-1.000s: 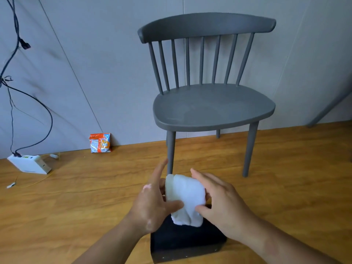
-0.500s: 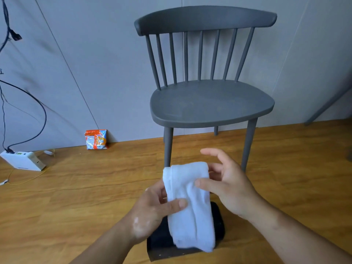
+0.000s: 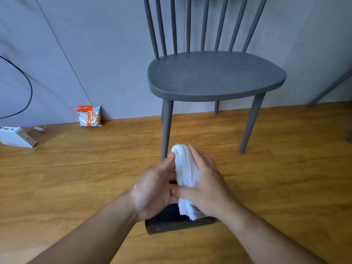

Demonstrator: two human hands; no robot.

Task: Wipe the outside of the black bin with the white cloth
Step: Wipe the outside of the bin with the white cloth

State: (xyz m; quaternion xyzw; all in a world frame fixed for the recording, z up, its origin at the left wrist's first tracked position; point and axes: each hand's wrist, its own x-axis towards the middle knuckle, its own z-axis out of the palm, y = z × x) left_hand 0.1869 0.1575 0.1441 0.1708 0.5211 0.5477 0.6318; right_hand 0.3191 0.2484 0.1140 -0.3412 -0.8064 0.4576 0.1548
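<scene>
White cloth (image 3: 185, 168) prob. soft & floppy; left hand (image 3: 154, 189) & right hand (image 3: 209, 187) both squeeze its middle, black bin (image 3: 167, 223) at 6 o'clock.

Sparse indoor room, likely a home: wood floor (image 3: 76, 178), grey panel wall (image 3: 95, 54), grey chair (image 3: 215, 77), far-left router (image 3: 16, 137) with cable (image 3: 28, 92).

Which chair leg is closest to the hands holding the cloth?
The front leg on the picture's left: its foot disappears right behind the white cloth. The other front leg stands to the right, and the back legs are by the wall.
</scene>
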